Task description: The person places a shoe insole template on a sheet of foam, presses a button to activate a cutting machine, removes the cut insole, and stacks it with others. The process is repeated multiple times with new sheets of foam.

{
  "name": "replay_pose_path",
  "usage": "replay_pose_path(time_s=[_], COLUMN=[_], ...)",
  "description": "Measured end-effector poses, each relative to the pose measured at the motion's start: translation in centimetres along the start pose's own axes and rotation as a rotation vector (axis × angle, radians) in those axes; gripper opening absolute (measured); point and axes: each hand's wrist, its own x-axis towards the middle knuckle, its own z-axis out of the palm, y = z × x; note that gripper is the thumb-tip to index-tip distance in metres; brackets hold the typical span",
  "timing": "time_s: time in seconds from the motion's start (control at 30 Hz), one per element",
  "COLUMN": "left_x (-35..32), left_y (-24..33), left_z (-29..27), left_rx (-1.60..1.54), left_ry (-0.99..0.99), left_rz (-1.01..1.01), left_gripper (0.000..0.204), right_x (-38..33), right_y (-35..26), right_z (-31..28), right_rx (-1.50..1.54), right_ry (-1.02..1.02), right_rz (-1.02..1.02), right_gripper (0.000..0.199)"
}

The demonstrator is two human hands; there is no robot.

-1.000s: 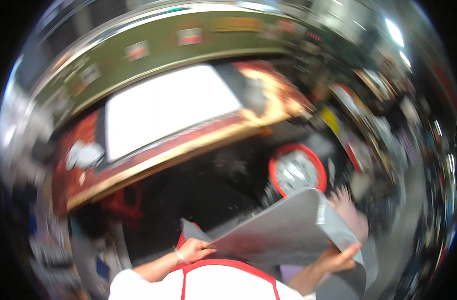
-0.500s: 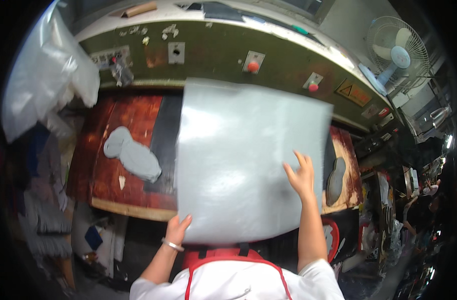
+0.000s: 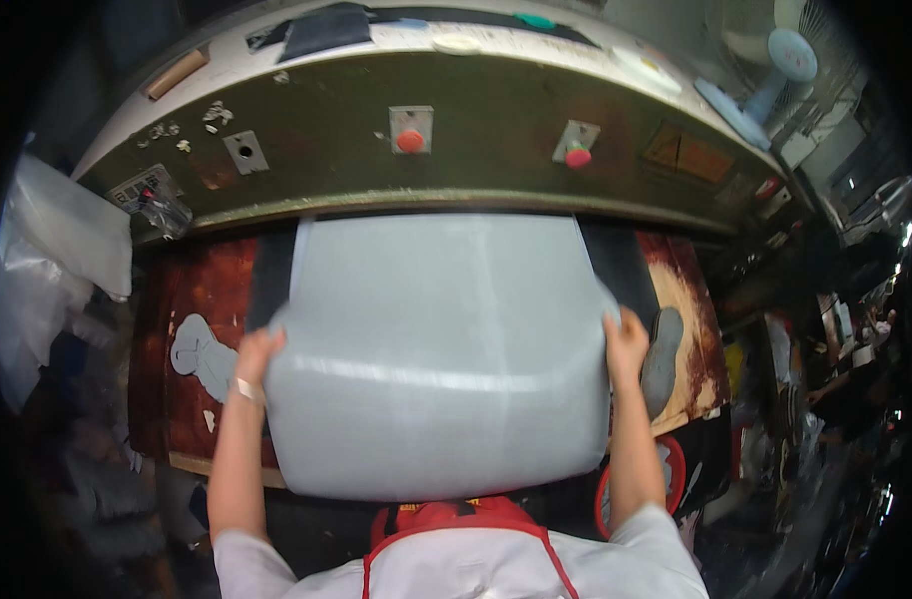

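Head view: grey sheet (image 3: 441, 319) overhangs red-brown table (image 3: 217, 285).
Left hand (image 3: 259, 354): clamped on sheet's left edge.
Right hand (image 3: 627, 345): clamped on sheet's right edge.

On my feed the grey sheet (image 3: 436, 319) looks like smooth, glossy plastic, shining along its bend. I see the table (image 3: 202, 282) as red-stained wood, scuffed to rough, pale grain near its right edge. Beyond its far edge stands a worn, green-painted metal panel (image 3: 326, 110); off its left edge, a glossy plastic bag (image 3: 52, 250).
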Motion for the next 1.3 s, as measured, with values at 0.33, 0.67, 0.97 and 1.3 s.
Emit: replay_pose_path(time_s=[0.33, 0.67, 0.97, 1.3], left_x=[-8.2, -3.3, -0.5, -5.7], left_y=[-4.1, -1.7, 0.3, -6.4], left_z=[14.8, 20.2, 14.9, 6.6], left_rx=[1.246, 1.347, 1.03, 1.142], left_ry=[-0.103, -0.059, -0.062, 0.247], left_rz=[0.739, 0.556, 0.761, 0.533], left_gripper=[0.06, 0.066, 0.057, 0.06], right_x=[-1.7, -4.9, -3.2, -9.0], right_y=[4.6, 11.3, 6.6, -7.9], right_z=[-7.0, -12.6, -13.6, 1.4], right_rx=[-0.694, -0.66, -0.038, 0.549], right_ry=[0.048, -0.059, 0.006, -0.476], right_rz=[-0.248, 0.004, 0.266, 0.127], right_gripper=[0.06, 0.09, 0.07, 0.082])
